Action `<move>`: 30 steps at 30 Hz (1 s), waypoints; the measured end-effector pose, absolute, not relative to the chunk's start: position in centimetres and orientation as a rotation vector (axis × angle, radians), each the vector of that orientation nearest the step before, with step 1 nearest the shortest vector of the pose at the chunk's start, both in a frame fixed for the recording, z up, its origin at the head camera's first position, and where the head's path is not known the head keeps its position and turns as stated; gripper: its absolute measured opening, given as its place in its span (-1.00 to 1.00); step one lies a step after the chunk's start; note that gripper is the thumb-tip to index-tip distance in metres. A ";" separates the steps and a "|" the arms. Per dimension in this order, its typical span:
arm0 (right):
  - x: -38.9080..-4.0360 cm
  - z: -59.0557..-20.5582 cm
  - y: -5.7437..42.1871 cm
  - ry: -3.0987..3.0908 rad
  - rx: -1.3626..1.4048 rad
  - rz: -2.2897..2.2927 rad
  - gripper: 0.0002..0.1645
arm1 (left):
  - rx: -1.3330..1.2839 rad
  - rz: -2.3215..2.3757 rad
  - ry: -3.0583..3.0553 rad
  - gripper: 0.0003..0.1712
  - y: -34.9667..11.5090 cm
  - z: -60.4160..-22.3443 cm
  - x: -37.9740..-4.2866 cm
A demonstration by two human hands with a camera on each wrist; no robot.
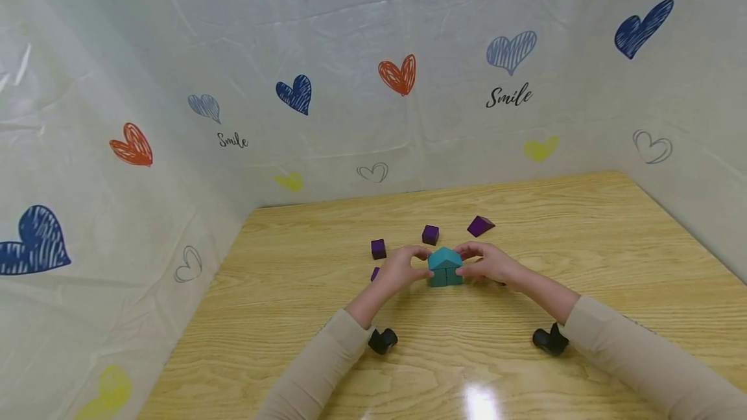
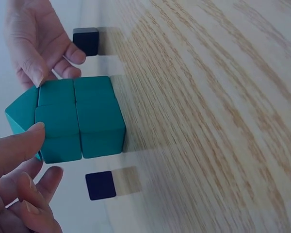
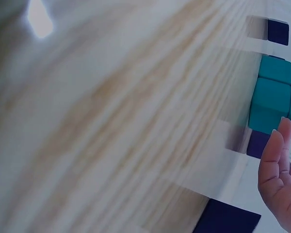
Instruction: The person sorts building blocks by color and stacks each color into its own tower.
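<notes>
Fingers (image 3: pixel 285 135) partly hide the teal blocks (image 2: pixel 101 115), apparently touching them.

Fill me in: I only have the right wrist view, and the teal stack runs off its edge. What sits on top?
Observer: A triangular teal block, peak up like a roof; the head view shows it clearly.
Operator: And what flanks the stack on the left?
Observer: The left hand, level with the stack's upper part.
Operator: How close does it come?
Observer: In the left wrist view its thumb overlaps the upper left cube, near the seam under the roof piece. Whether it presses there, I can't tell.
</notes>
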State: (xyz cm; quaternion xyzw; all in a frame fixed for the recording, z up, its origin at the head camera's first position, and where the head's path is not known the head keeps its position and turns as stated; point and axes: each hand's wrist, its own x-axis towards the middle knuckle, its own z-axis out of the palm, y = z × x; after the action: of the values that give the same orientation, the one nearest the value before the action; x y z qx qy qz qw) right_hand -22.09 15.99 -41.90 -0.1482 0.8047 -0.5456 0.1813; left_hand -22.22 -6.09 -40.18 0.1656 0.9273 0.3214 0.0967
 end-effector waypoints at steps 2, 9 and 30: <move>-22.0 -41.6 16.1 2.275 -0.435 -1.535 -0.33 | 0.492 0.963 2.743 -0.51 -6.2 -40.1 -22.2; -22.3 -39.4 17.4 2.343 -0.477 -1.540 -0.33 | 0.513 1.040 2.776 -0.49 -8.0 -39.0 -22.1; -19.9 -36.3 18.4 2.394 -0.461 -1.755 -0.31 | 0.386 1.168 2.801 -0.53 -14.4 -39.0 -21.6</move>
State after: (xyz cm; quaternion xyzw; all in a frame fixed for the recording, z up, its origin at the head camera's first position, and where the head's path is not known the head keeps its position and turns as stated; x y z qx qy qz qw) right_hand -19.86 18.44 -36.25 -0.1532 0.7950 -0.5828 0.0691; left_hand -21.59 -14.40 -38.99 0.1261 0.9148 0.3814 0.0413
